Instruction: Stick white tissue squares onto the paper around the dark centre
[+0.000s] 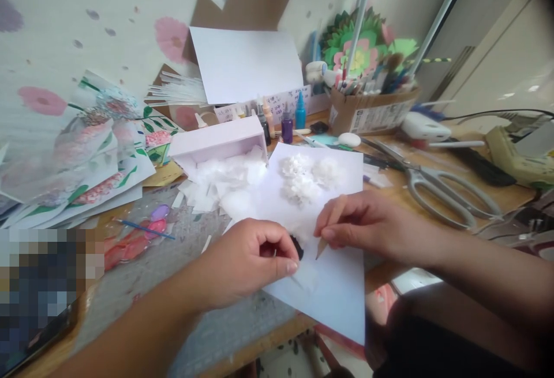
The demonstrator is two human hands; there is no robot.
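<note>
My left hand (249, 259) is closed in a pinch over a white sheet of paper (341, 303), gripping a small dark object (297, 246) with a thin pin-like piece below it. My right hand (363, 222) is closed on a short wooden stick (321, 247), its pointed tip aimed down at the sheet beside the dark object. Several fluffy white tissue flowers (305, 179) lie on the far part of the sheet. A heap of white tissue squares (220, 184) spills from a pale open box (216, 141) at the left.
Large grey scissors (437, 184) lie to the right, a glue gun (517, 158) beyond them. A cardboard box of pens (372, 107) and small bottles (288, 121) stand at the back. Painted flower sheets (95, 153) pile up at left. A grey cutting mat (173, 262) covers the near desk.
</note>
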